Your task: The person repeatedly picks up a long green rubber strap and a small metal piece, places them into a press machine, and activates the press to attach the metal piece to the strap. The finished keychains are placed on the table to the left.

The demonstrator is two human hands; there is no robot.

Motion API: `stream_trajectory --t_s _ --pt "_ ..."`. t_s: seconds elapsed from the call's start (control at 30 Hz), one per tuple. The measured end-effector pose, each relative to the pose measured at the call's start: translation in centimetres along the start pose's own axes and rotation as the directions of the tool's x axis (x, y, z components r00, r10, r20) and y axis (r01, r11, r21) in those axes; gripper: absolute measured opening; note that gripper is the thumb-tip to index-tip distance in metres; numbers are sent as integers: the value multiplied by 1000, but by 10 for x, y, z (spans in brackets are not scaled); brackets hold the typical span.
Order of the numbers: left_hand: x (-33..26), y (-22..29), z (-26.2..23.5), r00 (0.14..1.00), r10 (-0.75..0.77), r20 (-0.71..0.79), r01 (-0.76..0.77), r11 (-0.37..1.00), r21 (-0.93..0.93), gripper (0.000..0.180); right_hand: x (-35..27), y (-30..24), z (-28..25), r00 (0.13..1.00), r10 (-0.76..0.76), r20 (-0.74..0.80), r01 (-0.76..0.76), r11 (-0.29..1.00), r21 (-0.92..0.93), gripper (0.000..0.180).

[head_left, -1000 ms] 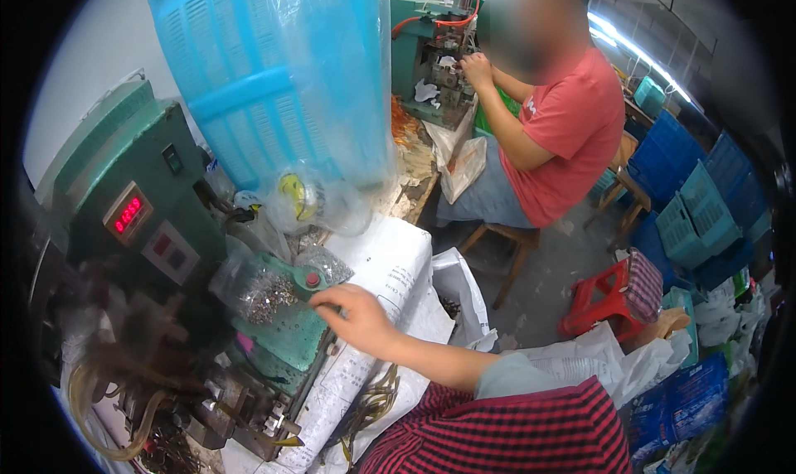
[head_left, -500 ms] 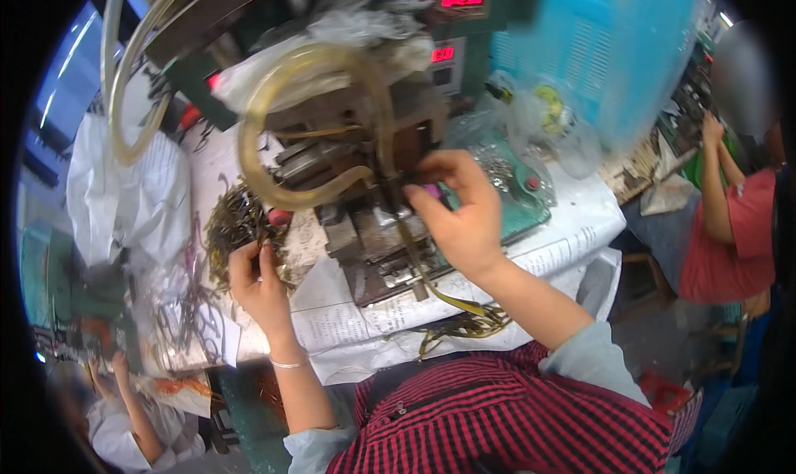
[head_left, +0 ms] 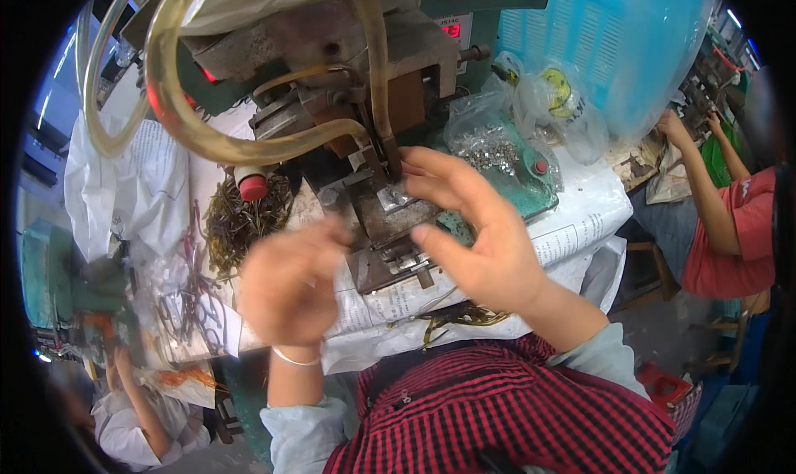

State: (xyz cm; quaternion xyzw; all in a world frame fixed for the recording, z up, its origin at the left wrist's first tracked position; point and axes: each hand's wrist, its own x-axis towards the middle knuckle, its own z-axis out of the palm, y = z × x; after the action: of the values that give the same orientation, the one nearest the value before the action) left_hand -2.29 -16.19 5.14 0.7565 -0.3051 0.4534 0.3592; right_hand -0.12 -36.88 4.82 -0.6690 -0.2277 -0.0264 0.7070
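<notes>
- Your right hand point(head_left: 491, 254) is spread wide, thumb well apart from the fingers, with nothing visible in its grasp; its fingertips are just beside the metal tooling point(head_left: 391, 224) of the press.
- Your left hand point(head_left: 290, 287) is too blurred to judge: I cannot tell how far it is open or whether it holds anything.
- That tooling sits on the worktop point(head_left: 340, 308) between your hands, below a looping yellowish tube point(head_left: 186, 134).
- A heap of brownish-green strips point(head_left: 240, 221) lies beyond your left hand, near a red button point(head_left: 254, 188).
- More strips point(head_left: 464, 316) lie at the worktop's front edge, below your right hand.
- Beyond your right hand, a clear bag of small shiny pieces point(head_left: 489, 152) rests by a green plate point(head_left: 535, 196).
</notes>
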Motion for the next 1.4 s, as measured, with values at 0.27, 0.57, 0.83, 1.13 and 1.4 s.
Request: stream_trajectory --t_s 0.27,0.57,0.83,1.13,1.4 --pt "-24 2 46 934 273 232 -312 938 152 22 -22 115 -92 969 12 -247 -169 761 -626 27" --pt "-28 -1 52 934 270 235 -316 931 183 24 -22 116 -111 975 -37 -221 -146 643 -751 12" --pt "-52 14 50 988 27 150 -44 992 115 35 -15 138 -93 987 -130 -99 -42 379 -924 10" --pt "-96 -25 -129 895 -391 215 114 666 737 7 -11 143 -120 970 -62 -233 -107 757 -645 22" --pt "-170 -112 -126 591 -737 327 110 476 873 11 -1 172 -105 951 -130 -282 -82 770 -633 20"
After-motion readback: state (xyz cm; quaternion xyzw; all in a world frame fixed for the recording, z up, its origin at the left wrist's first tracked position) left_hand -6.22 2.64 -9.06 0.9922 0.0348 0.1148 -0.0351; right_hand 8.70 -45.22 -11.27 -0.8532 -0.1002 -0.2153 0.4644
